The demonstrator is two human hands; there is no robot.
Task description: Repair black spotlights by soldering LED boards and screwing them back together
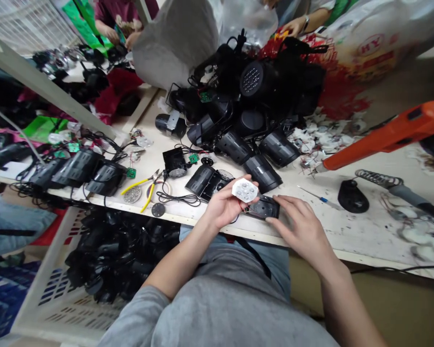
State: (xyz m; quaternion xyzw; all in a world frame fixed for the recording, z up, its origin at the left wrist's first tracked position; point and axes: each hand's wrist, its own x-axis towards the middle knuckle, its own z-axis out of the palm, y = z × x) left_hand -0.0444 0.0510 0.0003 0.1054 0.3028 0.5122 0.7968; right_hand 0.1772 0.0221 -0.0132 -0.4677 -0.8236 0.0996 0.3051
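Observation:
My left hand [224, 205] is closed around the edge of a white LED lens module [245, 191] with several clear lenses facing up. Thin wires run down from it toward a black half-shell housing [264, 207] at the table's front edge. My right hand [298, 221] rests its thumb and fingers on the right end of that housing, gripping it. Just behind my left hand lies an opened black lamp housing [204, 182]. Closed black cylinders [262, 172] stand behind the module.
Yellow-handled cutters [149, 190] lie left by a dish of screws [132, 194]. An orange electric screwdriver [386, 137] reaches in from the right, near a soldering iron stand [352, 196]. Black lamps [253, 79] are heaped behind. A white crate [54, 289] stands below left. Other people's hands work across the table.

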